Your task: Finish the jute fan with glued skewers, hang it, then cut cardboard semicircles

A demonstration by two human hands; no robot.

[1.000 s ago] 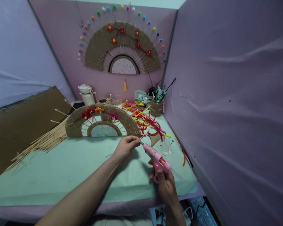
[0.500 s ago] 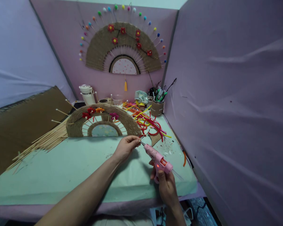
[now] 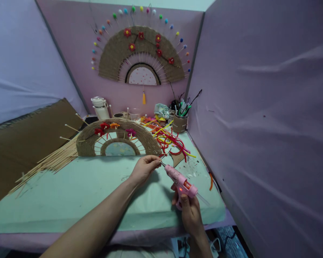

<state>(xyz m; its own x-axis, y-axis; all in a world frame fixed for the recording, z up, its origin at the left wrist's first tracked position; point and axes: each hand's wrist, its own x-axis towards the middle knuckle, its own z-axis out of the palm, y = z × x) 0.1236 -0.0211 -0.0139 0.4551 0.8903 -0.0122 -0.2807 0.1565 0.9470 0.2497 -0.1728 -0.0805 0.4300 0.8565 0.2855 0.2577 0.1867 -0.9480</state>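
Observation:
My right hand (image 3: pixel 188 209) is wrapped round the handle of a pink glue gun (image 3: pixel 179 179), whose orange light glows and whose nozzle points up and left. The nozzle tip meets the fingertips of my left hand (image 3: pixel 145 169), which pinch something small that I cannot make out. Just beyond my left hand, a brown twine fan (image 3: pixel 150 141) with red, orange and magenta flowers (image 3: pixel 130 132) stands on the pale green table cover (image 3: pixel 83 200).
Thin sticks (image 3: pixel 56 156) lie at the left beside brown cardboard (image 3: pixel 29 143). Coloured pipe cleaners (image 3: pixel 174 141), a pen holder (image 3: pixel 179 123) and a white bottle (image 3: pixel 100 107) are behind. A larger fan (image 3: pixel 111 53) hangs on the back wall.

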